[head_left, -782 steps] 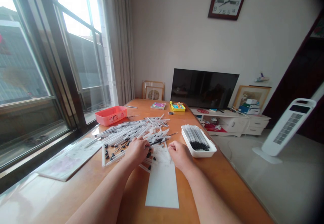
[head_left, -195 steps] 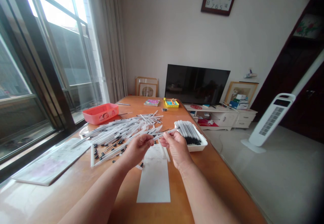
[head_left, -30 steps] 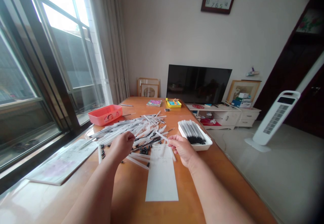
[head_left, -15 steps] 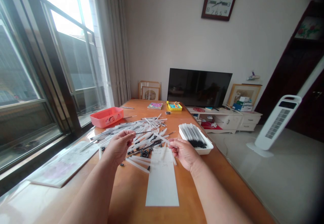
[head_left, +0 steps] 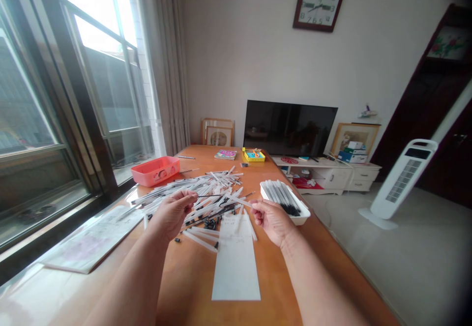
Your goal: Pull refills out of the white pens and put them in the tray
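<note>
My left hand is closed in a pinch on a thin dark pen refill that points to the right. Between the fingertips of my right hand is a whitish, translucent pen barrel, slanting up to the left. The refill's far end and the barrel's left end meet or overlap in view; whether one is inside the other I cannot tell. Beneath them spreads a heap of loose pen parts, with small black caps at its near side. A white paper strip lies between my forearms.
Right of the heap, a white tray holds several pens with black ends. A pink box and a booklet are on the left. Farther back on the table lie a colourful booklet and a yellow box.
My right hand has shifted slightly right with the barrel, which now lies a little flatter. The left hand and refill have barely moved.
</note>
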The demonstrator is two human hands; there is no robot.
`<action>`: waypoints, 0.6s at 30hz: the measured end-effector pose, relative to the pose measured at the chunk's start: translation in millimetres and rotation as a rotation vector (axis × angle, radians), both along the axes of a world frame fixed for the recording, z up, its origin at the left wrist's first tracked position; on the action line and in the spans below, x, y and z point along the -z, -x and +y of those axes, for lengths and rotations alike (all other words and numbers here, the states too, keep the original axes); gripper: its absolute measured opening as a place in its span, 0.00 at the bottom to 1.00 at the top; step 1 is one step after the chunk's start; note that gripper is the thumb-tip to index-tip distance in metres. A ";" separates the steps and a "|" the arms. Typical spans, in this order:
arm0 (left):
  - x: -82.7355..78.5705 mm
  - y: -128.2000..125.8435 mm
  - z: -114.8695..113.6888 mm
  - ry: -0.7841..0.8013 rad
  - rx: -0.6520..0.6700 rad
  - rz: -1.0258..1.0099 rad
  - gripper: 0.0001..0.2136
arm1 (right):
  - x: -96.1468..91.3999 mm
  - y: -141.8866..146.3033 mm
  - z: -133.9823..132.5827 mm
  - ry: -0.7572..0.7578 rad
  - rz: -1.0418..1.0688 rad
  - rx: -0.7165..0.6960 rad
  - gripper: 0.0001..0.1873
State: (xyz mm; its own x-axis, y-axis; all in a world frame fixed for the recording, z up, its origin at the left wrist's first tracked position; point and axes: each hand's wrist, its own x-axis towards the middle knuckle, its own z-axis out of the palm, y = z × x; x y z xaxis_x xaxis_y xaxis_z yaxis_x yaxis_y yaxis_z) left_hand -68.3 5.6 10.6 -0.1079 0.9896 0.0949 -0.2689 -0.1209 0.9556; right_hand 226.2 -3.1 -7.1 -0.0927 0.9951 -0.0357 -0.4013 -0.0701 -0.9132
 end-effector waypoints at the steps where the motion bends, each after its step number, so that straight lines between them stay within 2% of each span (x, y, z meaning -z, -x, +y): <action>1: -0.2 0.1 -0.3 0.003 0.006 0.003 0.11 | -0.2 0.1 -0.3 0.001 -0.007 -0.001 0.11; 8: -2.9 0.0 -1.0 0.020 0.037 -0.066 0.11 | -3.3 -1.7 -2.9 0.013 -0.082 -0.052 0.11; 13: -7.2 -4.3 -2.2 0.026 0.036 -0.182 0.11 | -3.5 1.4 -6.5 0.015 -0.114 -0.151 0.11; 18: -7.5 -4.9 -3.2 0.066 0.037 -0.215 0.12 | -2.8 6.4 -9.2 0.000 -0.100 -0.216 0.13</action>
